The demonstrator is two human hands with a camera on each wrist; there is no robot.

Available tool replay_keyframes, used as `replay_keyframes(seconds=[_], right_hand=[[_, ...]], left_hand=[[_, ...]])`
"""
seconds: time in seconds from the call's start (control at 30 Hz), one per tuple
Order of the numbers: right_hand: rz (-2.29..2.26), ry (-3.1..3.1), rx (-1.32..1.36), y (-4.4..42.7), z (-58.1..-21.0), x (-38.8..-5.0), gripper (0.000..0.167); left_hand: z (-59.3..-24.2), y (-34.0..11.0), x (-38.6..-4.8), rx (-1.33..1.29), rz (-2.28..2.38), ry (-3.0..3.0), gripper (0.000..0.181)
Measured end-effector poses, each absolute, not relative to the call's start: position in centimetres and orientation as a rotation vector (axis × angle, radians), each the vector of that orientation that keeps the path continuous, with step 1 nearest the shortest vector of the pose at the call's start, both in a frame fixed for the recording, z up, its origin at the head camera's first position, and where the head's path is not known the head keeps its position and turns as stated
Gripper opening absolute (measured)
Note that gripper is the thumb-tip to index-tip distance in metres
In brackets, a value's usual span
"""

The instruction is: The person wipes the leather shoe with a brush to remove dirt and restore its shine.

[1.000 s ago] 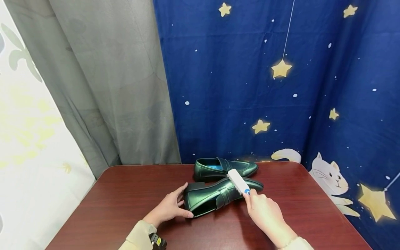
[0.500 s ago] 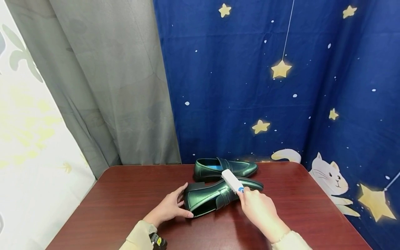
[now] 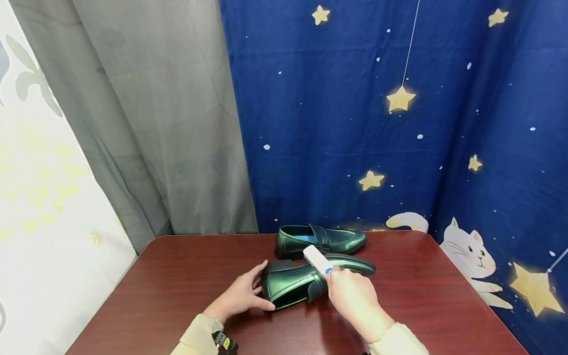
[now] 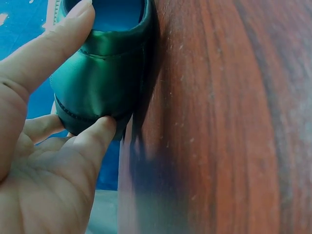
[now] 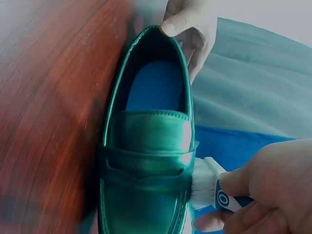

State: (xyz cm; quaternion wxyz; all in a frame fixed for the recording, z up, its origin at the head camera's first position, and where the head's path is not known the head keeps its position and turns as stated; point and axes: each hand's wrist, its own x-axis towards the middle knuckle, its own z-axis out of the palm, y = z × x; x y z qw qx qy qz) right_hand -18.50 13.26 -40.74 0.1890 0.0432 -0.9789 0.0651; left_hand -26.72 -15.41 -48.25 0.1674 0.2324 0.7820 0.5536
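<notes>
A shiny dark green loafer (image 3: 288,282) lies tipped on its side on the table, its opening facing the person. My left hand (image 3: 243,294) grips it at the heel; in the left wrist view the thumb (image 4: 51,48) sits at the collar and other fingers lie by the heel's lower edge. My right hand (image 3: 355,298) holds a white-backed brush (image 3: 317,259) by its handle. In the right wrist view the white bristles (image 5: 204,183) touch the shoe's side next to the strap. The lower end of the handle is hidden in the hand.
The matching green loafer (image 3: 341,240) stands upright behind, near the far edge of the reddish-brown table (image 3: 177,276). A grey curtain (image 3: 191,123) and a blue starry curtain (image 3: 328,123) hang behind the table.
My right hand has moved left with the brush, along the loafer's side from the toe part toward the heel. The left hand and both loafers have stayed in place.
</notes>
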Motion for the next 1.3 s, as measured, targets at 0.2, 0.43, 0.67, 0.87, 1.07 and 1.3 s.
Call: replay_keyframes(seconds=[0.2, 0.43, 0.67, 0.87, 1.07, 1.3], right_hand=[[0.149, -2.713, 0.152, 12.3, -40.9, -18.6, 0.031], [0.16, -2.697, 0.171, 11.3, -41.2, -18.6, 0.032], [0.146, -2.688, 0.196, 10.2, -41.7, -18.7, 0.033], [0.119, -2.634, 0.219, 9.7, -42.4, -18.6, 0.032], [0.167, -2.628, 0.271, 9.1, -43.4, -18.4, 0.031], [0.179, -2.62, 0.269, 8.1, -43.8, -18.1, 0.03]], left_hand=[[-48.3, -15.4, -26.7, 0.658, 1.57, 2.237, 0.119], [-48.3, -15.4, -26.7, 0.65, 1.576, 2.245, 0.119], [-48.6, -15.5, -26.7, 0.65, 1.586, 2.244, 0.12], [-48.7, -15.4, -26.7, 0.652, 1.594, 2.252, 0.121], [-48.7, -15.4, -26.6, 0.647, 1.593, 2.264, 0.12], [-48.6, -15.2, -26.6, 0.639, 1.587, 2.269, 0.119]])
